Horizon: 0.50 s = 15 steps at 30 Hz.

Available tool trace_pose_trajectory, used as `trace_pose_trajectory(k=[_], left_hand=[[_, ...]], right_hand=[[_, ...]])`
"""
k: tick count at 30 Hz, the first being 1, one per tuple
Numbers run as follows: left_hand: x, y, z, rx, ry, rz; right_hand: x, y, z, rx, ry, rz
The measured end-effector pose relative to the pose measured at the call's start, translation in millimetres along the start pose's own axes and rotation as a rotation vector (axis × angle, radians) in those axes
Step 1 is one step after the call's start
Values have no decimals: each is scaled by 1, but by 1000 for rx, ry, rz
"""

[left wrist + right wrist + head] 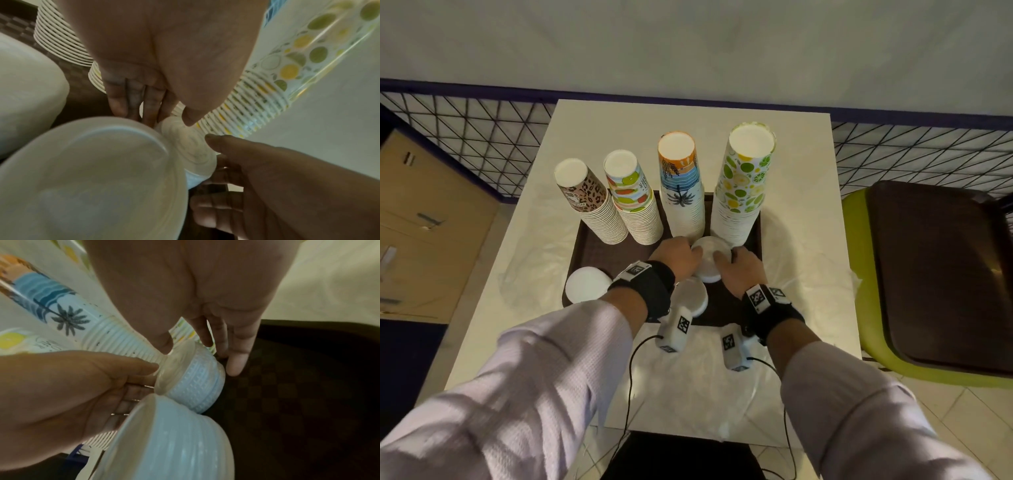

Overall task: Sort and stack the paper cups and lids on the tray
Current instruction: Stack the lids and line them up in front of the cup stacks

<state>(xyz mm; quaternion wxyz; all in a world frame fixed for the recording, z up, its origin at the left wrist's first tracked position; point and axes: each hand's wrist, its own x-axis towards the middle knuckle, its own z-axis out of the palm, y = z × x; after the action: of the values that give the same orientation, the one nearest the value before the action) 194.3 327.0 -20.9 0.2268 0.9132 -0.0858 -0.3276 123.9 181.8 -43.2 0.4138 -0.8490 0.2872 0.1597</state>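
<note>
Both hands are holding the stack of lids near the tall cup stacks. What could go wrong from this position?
1. The lid stack sits right in front of the palm-tree cups and the lime cups. A knock from the left hand or right hand could topple these tall stacks.
2. The lids are gripped only at the sides, so the stack may slip or split if lifted.
3. The near lid stack lies close under the wrists and could be swept off the tray.

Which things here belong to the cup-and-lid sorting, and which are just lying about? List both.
Job: four cup stacks, lid stack held between left hand and right hand, two more lid stacks, brown tray.

Lying about: plastic sheet, second tray on green chair, cardboard box.
</note>
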Motion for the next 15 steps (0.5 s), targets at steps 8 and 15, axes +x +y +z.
trace_pose_trajectory(k=[8, 15], left_hand=[[0, 8, 11, 48, -15, 33], [2, 18, 19, 108, -81, 96]], right_hand=[[-6, 15, -6, -162, 46, -83], [-9, 23, -11, -328, 56, -92]])
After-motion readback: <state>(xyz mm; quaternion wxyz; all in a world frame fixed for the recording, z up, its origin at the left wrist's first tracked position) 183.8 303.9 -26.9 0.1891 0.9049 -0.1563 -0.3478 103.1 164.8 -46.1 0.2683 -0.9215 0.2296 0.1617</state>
